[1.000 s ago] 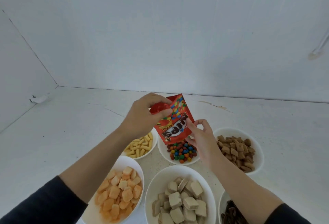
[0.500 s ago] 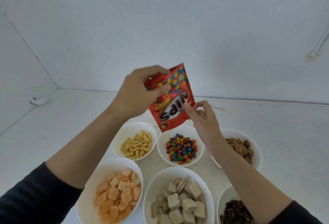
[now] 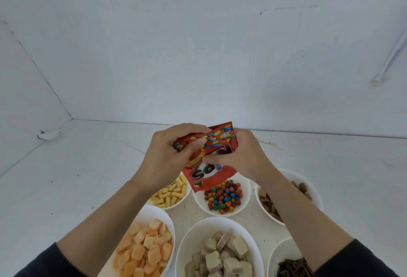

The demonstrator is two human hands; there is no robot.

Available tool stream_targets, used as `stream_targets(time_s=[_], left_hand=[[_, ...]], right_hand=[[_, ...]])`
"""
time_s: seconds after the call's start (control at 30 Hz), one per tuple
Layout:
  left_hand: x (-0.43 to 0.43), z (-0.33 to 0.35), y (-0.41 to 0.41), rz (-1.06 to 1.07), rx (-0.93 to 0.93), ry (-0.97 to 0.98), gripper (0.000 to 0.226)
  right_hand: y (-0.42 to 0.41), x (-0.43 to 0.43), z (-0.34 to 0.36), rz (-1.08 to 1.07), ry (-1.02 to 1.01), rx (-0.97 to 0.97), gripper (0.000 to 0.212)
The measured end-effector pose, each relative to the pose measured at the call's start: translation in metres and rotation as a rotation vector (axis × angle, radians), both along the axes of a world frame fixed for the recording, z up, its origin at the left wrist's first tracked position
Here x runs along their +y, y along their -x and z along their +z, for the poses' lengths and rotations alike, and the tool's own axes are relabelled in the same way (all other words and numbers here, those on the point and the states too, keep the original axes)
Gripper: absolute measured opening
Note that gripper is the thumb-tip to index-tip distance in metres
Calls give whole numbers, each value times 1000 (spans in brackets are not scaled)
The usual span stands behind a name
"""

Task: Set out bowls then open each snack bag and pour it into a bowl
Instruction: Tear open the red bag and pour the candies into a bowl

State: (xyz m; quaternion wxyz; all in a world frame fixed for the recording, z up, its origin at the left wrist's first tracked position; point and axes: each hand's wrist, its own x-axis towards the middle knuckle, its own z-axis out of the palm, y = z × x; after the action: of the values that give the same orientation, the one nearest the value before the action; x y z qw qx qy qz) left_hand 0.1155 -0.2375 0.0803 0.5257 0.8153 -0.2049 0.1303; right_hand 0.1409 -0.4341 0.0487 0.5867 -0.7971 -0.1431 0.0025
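Note:
A red candy bag (image 3: 207,173) hangs upside down over the white bowl (image 3: 246,188) of coloured candies (image 3: 223,197). My left hand (image 3: 167,157) grips the bag's upper left part, thumb across its front. My right hand (image 3: 242,155) grips the bag's right side, with fingers curled over it. The bag's open end points down, just above the bowl's far rim. No candy is seen falling.
Around it stand white bowls of yellow sticks (image 3: 170,194), orange puffs (image 3: 143,250), beige wafer cubes (image 3: 222,257), brown pieces (image 3: 301,188) and dark snacks (image 3: 293,268). White walls close the table at the back and left.
The bag was lifted up from the candy bowl, then came back down lower. My right hand moved from touching the bag's edge to gripping its right side.

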Motion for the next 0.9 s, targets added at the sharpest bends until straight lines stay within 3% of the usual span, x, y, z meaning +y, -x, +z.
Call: stream_targets(time_s=[0.2,0.4,0.53,0.77,0.9], left_hand=[[5,3,10,89,102,309,12],[0,-10,17,316,72,485,14],[0,-10,19,407,68,688,14],[11,-15,36,550,88,939,28],[28,-18,55,621,53,998,36]], right_hand=[[0,-12,-12,74,74,166,40],[15,-3,-26,-148,-234,128,41],[28,17,-23,-111,-460,131,36],[40,46,-10,-5,-626,217,37],[41,73,1,28,-591,215,33]])
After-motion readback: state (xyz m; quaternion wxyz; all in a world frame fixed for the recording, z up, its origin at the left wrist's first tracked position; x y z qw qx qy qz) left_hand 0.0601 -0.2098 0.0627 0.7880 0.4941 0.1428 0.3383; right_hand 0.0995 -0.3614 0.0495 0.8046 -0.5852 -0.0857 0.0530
